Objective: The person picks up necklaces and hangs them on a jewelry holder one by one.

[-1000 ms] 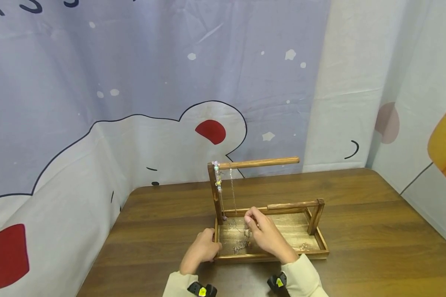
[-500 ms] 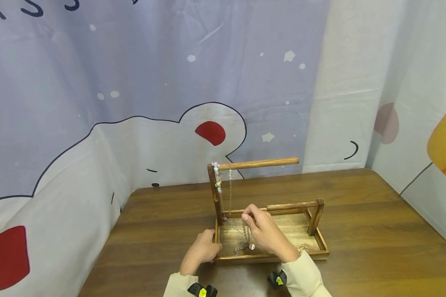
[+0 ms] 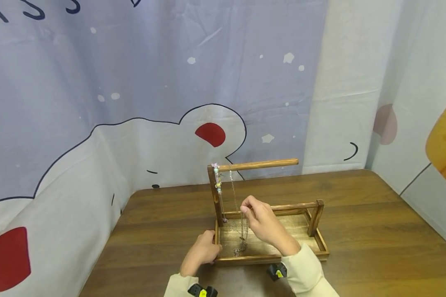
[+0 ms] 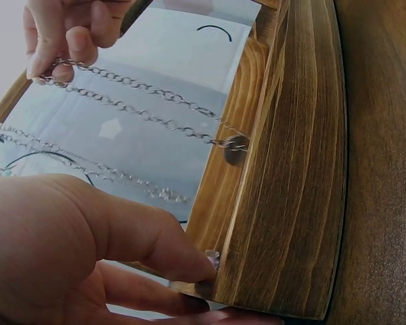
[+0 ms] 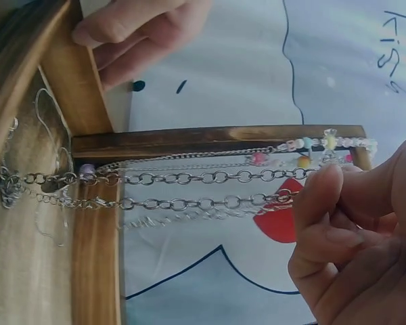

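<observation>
My right hand pinches a silver chain necklace between thumb and fingertips above the wooden tray of a jewelry stand. Two strands hang from the fingers, their lower ends at a small heap of chain on the tray floor. A dark round disc pendant hangs low on it in the left wrist view. My left hand grips the tray's left end wall, thumb inside and fingers outside. Left of the right hand, a pastel beaded necklace and a thin chain necklace hang from the stand's upper bar.
The dark upright post rises at the tray's left end. A lower bar on a short post stands at the right end. The brown table surrounds the stand, with a printed curtain behind.
My right hand has risen a little and shifted slightly left, drawing the chain higher. The pale disc seen half a second ago now shows dark. My left hand stays on the tray wall.
</observation>
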`<state>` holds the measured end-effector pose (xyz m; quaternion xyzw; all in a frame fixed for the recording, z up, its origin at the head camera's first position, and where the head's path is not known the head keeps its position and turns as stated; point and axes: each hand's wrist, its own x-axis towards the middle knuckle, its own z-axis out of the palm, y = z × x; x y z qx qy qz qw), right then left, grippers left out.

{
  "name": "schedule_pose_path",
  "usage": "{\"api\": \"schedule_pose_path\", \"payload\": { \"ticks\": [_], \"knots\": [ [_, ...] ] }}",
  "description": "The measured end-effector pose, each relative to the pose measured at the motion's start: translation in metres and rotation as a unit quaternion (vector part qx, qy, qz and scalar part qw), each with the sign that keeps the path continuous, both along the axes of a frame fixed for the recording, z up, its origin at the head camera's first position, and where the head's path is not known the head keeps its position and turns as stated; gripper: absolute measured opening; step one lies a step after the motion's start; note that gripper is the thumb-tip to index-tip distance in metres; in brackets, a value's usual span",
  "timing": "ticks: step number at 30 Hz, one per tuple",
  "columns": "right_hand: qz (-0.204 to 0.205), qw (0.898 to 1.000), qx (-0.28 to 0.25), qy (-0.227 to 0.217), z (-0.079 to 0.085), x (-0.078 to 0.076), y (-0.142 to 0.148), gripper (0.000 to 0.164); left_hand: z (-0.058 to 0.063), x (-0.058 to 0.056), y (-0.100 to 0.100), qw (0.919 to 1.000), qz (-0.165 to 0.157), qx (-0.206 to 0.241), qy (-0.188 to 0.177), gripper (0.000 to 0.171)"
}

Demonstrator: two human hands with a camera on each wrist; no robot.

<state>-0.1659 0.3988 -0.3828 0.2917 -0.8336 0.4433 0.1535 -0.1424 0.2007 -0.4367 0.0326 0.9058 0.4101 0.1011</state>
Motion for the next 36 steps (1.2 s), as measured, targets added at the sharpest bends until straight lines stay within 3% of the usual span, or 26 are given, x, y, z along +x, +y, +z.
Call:
{"api": "schedule_pose_path", "payload": {
  "ticks": [9, 21, 29, 36],
  "knots": [
    [-0.008, 1.000, -0.006, 0.010, 0.017, -0.005, 0.004, 0.006, 0.000, 0.000, 0.000, 1.0000, 0.000, 0.000, -0.005, 0.042],
    [-0.003, 1.000, -0.009, 0.009, 0.037, -0.013, 0.012, 0.007, 0.000, 0.000, 0.000, 1.0000, -0.004, -0.004, -0.001, 0.032],
    [-0.007, 1.000, 0.005, 0.029, 0.054, -0.018, 0.016, 0.006, -0.001, 0.000, -0.001, 1.0000, -0.007, 0.001, 0.000, 0.036],
    [-0.029, 0.997, 0.028, 0.065, 0.058, -0.027, 0.020, 0.007, -0.001, 0.000, 0.000, 0.9999, -0.009, 0.004, 0.002, 0.030]
  ]
}}
